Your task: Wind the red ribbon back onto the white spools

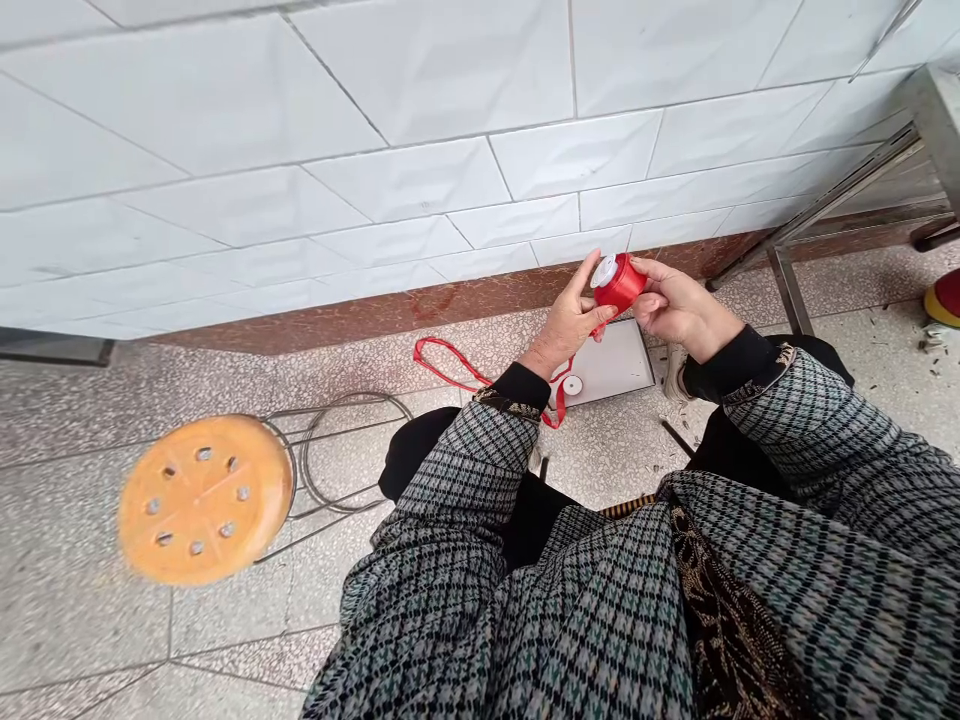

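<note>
A spool of red ribbon (622, 285) is held up in front of me between both hands, its white end facing left. My left hand (571, 322) grips it from the left, with the thumb below and the index finger stretched up along its side. My right hand (679, 308) pinches its right side between thumb and fingers. A loose loop of red ribbon (442, 365) hangs out past my left wrist, and more ribbon dangles below it. Under my hands a shallow white box (615, 368) lies on the floor. A small white disc (572, 386) shows beside its left edge.
A round orange stool (206, 500) with thin metal legs stands or lies at the left. The white tiled wall (420, 180) rises close ahead. A metal table frame (817, 215) is at the right, and a red and yellow object (949, 298) sits at the right edge.
</note>
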Action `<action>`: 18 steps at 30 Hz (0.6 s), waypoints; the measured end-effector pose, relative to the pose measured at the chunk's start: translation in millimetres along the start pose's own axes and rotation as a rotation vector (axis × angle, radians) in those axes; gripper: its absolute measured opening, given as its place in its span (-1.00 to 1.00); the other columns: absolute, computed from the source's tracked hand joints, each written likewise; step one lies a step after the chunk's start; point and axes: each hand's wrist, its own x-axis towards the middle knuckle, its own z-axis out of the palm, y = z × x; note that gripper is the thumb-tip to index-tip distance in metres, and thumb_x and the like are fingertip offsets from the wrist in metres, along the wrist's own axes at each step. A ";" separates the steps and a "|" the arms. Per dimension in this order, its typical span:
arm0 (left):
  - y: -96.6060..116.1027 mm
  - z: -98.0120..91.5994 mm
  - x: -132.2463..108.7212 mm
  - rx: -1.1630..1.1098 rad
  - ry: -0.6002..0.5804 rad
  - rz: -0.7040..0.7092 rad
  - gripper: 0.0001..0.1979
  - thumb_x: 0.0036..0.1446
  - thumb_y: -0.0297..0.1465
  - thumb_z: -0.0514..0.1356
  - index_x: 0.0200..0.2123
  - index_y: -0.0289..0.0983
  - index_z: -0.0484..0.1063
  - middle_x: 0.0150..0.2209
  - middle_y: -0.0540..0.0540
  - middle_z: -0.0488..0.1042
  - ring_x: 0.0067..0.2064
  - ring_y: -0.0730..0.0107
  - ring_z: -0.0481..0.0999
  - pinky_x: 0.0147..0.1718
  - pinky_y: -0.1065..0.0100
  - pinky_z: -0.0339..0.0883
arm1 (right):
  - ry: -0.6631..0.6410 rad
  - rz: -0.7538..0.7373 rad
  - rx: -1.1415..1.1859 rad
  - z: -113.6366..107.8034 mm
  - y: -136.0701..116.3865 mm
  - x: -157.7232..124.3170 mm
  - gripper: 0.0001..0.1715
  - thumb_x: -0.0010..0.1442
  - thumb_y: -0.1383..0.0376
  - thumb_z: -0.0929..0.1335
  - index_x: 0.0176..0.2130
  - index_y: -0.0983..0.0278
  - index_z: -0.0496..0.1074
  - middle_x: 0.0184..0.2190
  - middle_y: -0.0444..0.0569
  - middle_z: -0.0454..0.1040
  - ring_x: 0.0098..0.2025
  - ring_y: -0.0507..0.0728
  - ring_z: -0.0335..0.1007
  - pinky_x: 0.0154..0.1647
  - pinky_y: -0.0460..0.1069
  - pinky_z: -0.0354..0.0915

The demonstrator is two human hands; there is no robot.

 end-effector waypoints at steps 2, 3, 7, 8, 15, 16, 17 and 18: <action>7.5 -5.1 -1.8 0.048 -0.019 -0.006 -0.17 0.12 -0.33 0.47 0.43 -0.15 0.31 -0.57 0.13 0.43 -0.60 0.51 0.31 -0.53 0.41 0.24 | 0.008 0.024 0.007 -0.6 -1.2 -1.3 -0.88 0.41 0.37 0.42 -0.17 0.21 0.38 -0.56 -0.30 0.35 -0.72 -0.17 -0.12 -0.79 -0.27 0.03; 10.3 -6.1 -3.1 0.075 -0.016 -0.002 -0.21 0.13 -0.34 0.45 0.41 -0.16 0.34 -0.58 0.13 0.42 -0.60 0.53 0.28 -0.53 0.41 0.23 | 0.011 0.022 0.018 -0.7 -1.6 -1.9 -0.90 0.42 0.38 0.41 -0.14 0.21 0.39 -0.56 -0.30 0.35 -0.73 -0.17 -0.11 -0.79 -0.27 0.04; 13.6 -4.2 -8.1 0.139 -0.006 0.017 -0.24 0.19 -0.36 0.37 0.45 -0.17 0.31 -0.53 0.10 0.50 -0.61 0.55 0.24 -0.50 0.41 0.26 | 0.025 -0.026 0.102 1.5 -1.4 -5.5 -0.95 0.48 0.37 0.35 -0.11 0.22 0.40 -0.56 -0.31 0.36 -0.73 -0.17 -0.09 -0.79 -0.28 0.03; 12.8 -3.6 -8.6 0.143 -0.010 0.014 -0.21 0.19 -0.36 0.37 0.46 -0.17 0.28 -0.52 0.10 0.52 -0.61 0.55 0.25 -0.49 0.40 0.26 | 0.031 -0.030 0.117 2.8 -1.0 -6.7 -0.94 0.49 0.37 0.33 -0.11 0.22 0.40 -0.56 -0.30 0.37 -0.73 -0.17 -0.09 -0.79 -0.28 0.02; 9.8 -12.2 -2.3 0.160 -0.026 0.015 -0.21 0.14 -0.34 0.40 0.44 -0.17 0.33 -0.48 0.06 0.54 -0.59 0.54 0.28 -0.48 0.41 0.29 | 0.039 0.038 0.115 9.5 2.4 -13.2 -0.92 0.51 0.36 0.32 -0.12 0.24 0.39 -0.53 -0.27 0.42 -0.73 -0.17 -0.07 -0.79 -0.29 0.04; 10.7 -13.9 -1.4 0.157 -0.045 0.013 -0.21 0.13 -0.35 0.41 0.42 -0.18 0.35 -0.50 0.07 0.53 -0.59 0.53 0.29 -0.48 0.41 0.29 | 0.035 0.053 0.109 9.6 2.7 -13.7 -0.93 0.51 0.36 0.32 -0.12 0.24 0.39 -0.53 -0.27 0.41 -0.73 -0.17 -0.06 -0.79 -0.30 0.05; 11.7 -15.7 -0.7 0.159 -0.068 0.014 -0.22 0.12 -0.34 0.42 0.41 -0.19 0.37 -0.51 0.07 0.51 -0.58 0.52 0.31 -0.48 0.40 0.30 | 0.029 0.065 0.102 9.6 3.0 -14.2 -0.93 0.51 0.36 0.32 -0.11 0.24 0.40 -0.53 -0.27 0.41 -0.72 -0.18 -0.05 -0.79 -0.30 0.05; 12.7 -17.3 -0.3 0.166 -0.092 0.020 -0.23 0.11 -0.34 0.42 0.40 -0.19 0.38 -0.52 0.07 0.50 -0.58 0.51 0.32 -0.48 0.40 0.32 | 0.019 0.073 0.095 9.4 3.4 -14.8 -0.95 0.51 0.35 0.33 -0.10 0.24 0.40 -0.53 -0.27 0.41 -0.72 -0.18 -0.05 -0.79 -0.31 0.05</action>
